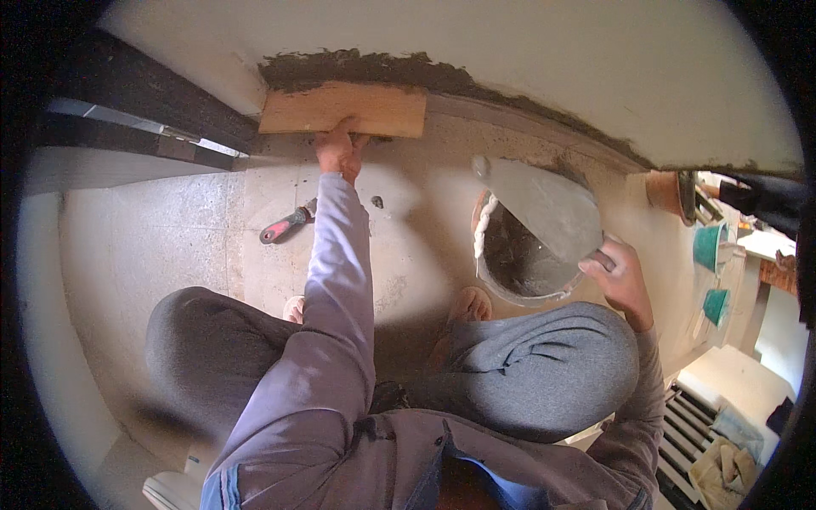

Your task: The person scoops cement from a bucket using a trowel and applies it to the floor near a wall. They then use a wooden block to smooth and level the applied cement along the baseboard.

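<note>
My left hand (338,151) is closed on the lower edge of a pale wooden board (310,109), which lies along the base of the white wall, just below a rough band of grey mortar (374,68). My right hand (620,276) grips the handle of a wide steel trowel (544,204), whose blade is tilted over a round bucket (510,263) with a dark grey inside. Left of my left forearm, a scraper (280,225) with a red and black handle rests on the floor. A small dark lump (376,201) is beside that forearm.
Dark slatted woodwork (144,85) stands at left. Along the right are a terracotta-coloured container (667,191), two green bowls (706,246), a dark garment or limb (748,200), cloths (718,467) and a pale padded item (735,378). My bent legs flank the near floor (238,255).
</note>
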A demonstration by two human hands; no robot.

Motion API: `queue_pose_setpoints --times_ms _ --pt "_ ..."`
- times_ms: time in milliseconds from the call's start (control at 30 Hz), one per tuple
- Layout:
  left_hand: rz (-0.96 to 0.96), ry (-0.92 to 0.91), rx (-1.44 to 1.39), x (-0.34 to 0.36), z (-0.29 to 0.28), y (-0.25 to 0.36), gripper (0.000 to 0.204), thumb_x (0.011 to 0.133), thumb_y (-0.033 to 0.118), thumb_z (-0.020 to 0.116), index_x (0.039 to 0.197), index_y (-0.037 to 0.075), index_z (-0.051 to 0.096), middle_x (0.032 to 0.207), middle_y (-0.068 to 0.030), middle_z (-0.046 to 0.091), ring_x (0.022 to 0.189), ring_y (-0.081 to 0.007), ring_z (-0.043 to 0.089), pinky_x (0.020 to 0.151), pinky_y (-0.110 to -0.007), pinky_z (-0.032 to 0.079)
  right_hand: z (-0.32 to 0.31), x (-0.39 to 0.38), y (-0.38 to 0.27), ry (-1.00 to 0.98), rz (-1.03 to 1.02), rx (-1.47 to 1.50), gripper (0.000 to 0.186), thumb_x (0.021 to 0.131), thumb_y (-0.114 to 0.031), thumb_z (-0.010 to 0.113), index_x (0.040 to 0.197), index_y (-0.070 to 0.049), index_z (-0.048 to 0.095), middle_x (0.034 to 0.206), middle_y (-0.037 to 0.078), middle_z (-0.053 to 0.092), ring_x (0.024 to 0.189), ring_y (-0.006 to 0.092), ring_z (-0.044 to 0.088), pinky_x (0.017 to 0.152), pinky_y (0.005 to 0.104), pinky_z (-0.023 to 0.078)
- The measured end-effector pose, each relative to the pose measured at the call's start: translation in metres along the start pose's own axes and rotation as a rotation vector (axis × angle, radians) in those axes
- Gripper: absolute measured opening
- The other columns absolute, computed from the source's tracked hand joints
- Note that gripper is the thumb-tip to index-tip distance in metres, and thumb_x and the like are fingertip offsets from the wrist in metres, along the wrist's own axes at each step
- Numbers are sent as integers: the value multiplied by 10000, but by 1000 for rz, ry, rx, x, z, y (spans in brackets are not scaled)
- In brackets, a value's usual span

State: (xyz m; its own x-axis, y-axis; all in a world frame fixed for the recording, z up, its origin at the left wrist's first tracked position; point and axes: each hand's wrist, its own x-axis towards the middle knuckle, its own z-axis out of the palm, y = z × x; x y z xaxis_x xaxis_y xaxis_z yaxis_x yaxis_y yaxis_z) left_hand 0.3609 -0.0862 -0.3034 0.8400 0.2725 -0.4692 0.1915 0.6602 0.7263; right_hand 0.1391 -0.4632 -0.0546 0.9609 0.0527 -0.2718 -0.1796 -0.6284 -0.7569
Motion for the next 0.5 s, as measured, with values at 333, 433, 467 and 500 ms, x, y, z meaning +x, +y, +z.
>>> queue_pose_setpoints --times_ms 333,433,467,500 --pt "-1 10 -7 -28 13 12 436 793 29 659 1180 142 494 1126 -59 587 975 -237 587 713 -396 529 39 156 -82 -235 -17 -401 288 838 -236 636 971 18 610 694 28 511 642 116 462 597 293 403" --pt "-36 4 -58 -35 17 16 437 795 39 665 1182 141 487 1134 -60 582 993 -238 574 749 -405 510 51 187 -91 -266 64 -415 266 858 -244 614 962 1 625 662 18 529 607 107 470 570 290 404" --pt "-42 -16 -73 -35 18 18 438 797 43 667 1183 141 485 1139 -62 579 1003 -241 569 761 -408 504 51 197 -78 -272 13 -349 254 870 -245 594 908 4 628 680 34 536 595 105 469 558 280 407" --pt "-52 -8 -79 -36 20 18 444 798 45 667 1188 143 480 1146 -64 575 1014 -243 564 761 -406 503 48 207 -64 -252 -13 -409 253 876 -243 582 895 6 621 679 38 530 599 105 470 558 283 408"
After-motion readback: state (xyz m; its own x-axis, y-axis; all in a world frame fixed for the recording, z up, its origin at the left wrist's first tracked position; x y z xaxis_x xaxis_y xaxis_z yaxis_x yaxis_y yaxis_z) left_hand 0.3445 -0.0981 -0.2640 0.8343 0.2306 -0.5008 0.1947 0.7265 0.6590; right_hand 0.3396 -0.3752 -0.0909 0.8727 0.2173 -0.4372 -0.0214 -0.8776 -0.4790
